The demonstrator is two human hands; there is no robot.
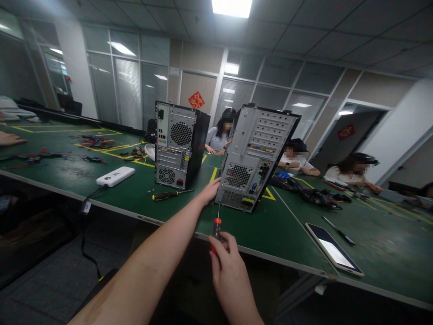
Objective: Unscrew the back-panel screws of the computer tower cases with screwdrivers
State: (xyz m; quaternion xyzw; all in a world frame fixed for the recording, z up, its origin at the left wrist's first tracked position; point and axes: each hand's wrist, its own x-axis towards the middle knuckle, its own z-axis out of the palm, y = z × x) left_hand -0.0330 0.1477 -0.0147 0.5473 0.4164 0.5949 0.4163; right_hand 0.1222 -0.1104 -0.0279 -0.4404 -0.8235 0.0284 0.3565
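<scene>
- Right hand point(230, 262): thumb and fingers pinching red-and-black screwdriver point(217, 229) by the handle; shaft points at lower-left corner of PC tower point(241, 140), can't tell if tip touches.
- PC tower: upright near worktop point(270, 239) front edge, rear panel toward wearer.
- Left hand point(211, 191): at tower's left side, fingers partly hidden, can't tell grip.
- Phone point(333, 249): right, along front edge.

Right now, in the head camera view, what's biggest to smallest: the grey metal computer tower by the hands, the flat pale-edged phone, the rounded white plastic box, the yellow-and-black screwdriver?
Computer tower
Phone, perhaps helped by nearness
White box
Yellow-and-black screwdriver, about as long as the box but thinner
</scene>
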